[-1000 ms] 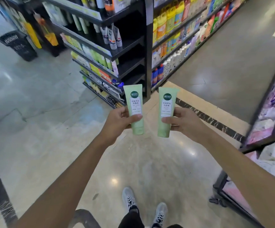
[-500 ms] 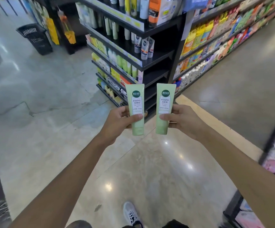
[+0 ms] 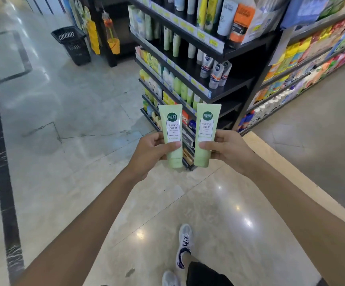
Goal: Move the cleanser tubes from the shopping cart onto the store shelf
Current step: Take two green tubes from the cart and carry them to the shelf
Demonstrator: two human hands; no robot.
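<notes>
Hands hide both green tubes' lower labels; print blurred.

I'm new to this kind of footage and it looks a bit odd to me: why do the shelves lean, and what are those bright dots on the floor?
Head view: the wide-angle lens bows and tilts the store shelf towards the edges. The dots are ceiling-light glare on the polished floor. Both cleanser tubes look sharp at centre, while the right aisle's goods smear.
</notes>
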